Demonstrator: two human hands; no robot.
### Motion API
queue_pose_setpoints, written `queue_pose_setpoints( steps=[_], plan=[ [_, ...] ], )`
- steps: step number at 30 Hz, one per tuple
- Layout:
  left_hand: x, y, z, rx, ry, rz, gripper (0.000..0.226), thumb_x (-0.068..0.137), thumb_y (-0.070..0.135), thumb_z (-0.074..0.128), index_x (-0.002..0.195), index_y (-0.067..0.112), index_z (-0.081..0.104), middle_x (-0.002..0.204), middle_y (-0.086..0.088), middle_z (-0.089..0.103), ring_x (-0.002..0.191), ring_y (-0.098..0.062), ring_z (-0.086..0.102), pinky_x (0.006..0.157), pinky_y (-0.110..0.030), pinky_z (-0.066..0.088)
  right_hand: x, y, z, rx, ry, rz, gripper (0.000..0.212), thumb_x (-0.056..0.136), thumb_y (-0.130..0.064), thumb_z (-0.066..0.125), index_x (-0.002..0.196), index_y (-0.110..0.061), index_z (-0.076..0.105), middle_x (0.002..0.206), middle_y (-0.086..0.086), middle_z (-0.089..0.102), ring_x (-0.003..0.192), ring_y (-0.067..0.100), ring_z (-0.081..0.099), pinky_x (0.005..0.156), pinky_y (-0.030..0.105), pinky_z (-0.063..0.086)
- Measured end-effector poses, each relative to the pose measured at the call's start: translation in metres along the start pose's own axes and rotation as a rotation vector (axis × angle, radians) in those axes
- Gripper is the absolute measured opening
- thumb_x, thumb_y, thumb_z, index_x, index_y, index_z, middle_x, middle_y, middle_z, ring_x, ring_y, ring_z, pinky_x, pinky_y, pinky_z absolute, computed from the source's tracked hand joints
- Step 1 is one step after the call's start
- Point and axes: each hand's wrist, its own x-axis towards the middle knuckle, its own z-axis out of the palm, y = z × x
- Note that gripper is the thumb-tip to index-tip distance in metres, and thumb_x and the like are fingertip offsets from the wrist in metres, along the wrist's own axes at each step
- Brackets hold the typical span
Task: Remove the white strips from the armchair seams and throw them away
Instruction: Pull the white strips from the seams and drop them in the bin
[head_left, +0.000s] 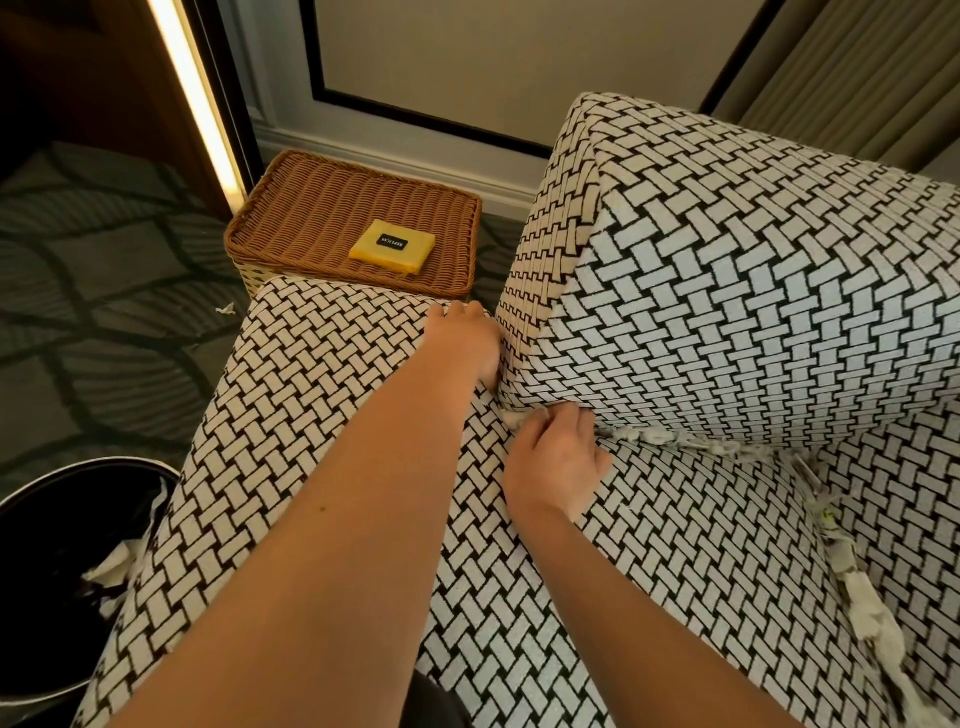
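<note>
Left hand (465, 340) flat on armrest (322, 364), fingers straight, likely spreading the seam. Right hand (553, 462) fingers curled, pinching white strip (696, 442) wedged under backrest (753, 286). Bin (52, 545) nearby.

One piece of writing is seen. A small black label (392, 242) is fixed on the top face of a flat yellow square block (410, 260), which lies on the brown wicker basket lid (311, 208), near its right edge. On the label, one short line of pale capital letters is printed, turned sideways to the view. It appears to read "REPLICAS", though the letters are small and not sharp.
</note>
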Motion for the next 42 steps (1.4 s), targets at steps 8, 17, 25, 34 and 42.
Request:
queue_pose_setpoints(
  steps=[8, 17, 25, 34, 42],
  plan=[
    [0.005, 0.0, 0.011, -0.033, 0.143, 0.01, 0.051, 0.084, 0.025, 0.056, 0.133, 0.016, 0.044, 0.136, -0.009, 0.035, 0.131, -0.031, 0.026, 0.11, -0.051, 0.018, 0.0, 0.0, 0.002, 0.008, 0.031, -0.012, 0.018, 0.094, -0.023, 0.042, 0.095, -0.01, 0.056, 0.097, 0.005, 0.058, 0.086, 0.023, 0.054, 0.081, 0.035, 0.03],
    [0.004, -0.007, 0.028, -0.081, 0.334, 0.063, 0.03, 0.09, 0.023, 0.049, 0.119, 0.018, 0.056, 0.122, -0.005, 0.042, 0.116, -0.026, 0.035, 0.098, -0.047, 0.028, -0.001, 0.0, 0.001, -0.012, 0.02, -0.016, 0.02, 0.094, -0.024, 0.041, 0.096, -0.011, 0.055, 0.099, 0.004, 0.058, 0.088, 0.022, 0.055, 0.081, 0.034, 0.028],
    [0.009, -0.011, -0.004, -0.099, 0.055, 0.077, 0.05, 0.085, 0.028, 0.061, 0.132, 0.014, 0.048, 0.137, -0.01, 0.038, 0.133, -0.031, 0.027, 0.11, -0.052, 0.017, -0.001, 0.002, 0.001, -0.019, 0.014, -0.025, 0.018, 0.094, -0.024, 0.042, 0.096, -0.011, 0.054, 0.098, 0.003, 0.057, 0.087, 0.021, 0.054, 0.082, 0.034, 0.029],
    [0.015, -0.008, 0.019, -0.019, 0.281, 0.091, 0.042, 0.084, 0.023, 0.059, 0.125, 0.017, 0.053, 0.128, -0.006, 0.044, 0.126, -0.028, 0.032, 0.106, -0.049, 0.024, -0.001, 0.003, 0.003, -0.02, 0.045, -0.029, 0.018, 0.095, -0.024, 0.042, 0.093, -0.011, 0.054, 0.093, 0.004, 0.058, 0.081, 0.021, 0.053, 0.077, 0.031, 0.026],
    [0.001, -0.039, 0.01, -0.423, 0.227, 0.249, 0.018, 0.088, 0.03, 0.058, 0.101, 0.021, 0.067, 0.096, -0.002, 0.049, 0.105, -0.024, 0.046, 0.091, -0.041, 0.037, -0.001, 0.002, 0.003, -0.017, 0.062, -0.042, 0.018, 0.095, -0.023, 0.042, 0.093, -0.01, 0.054, 0.093, 0.004, 0.059, 0.083, 0.021, 0.052, 0.076, 0.031, 0.024]
  ],
)
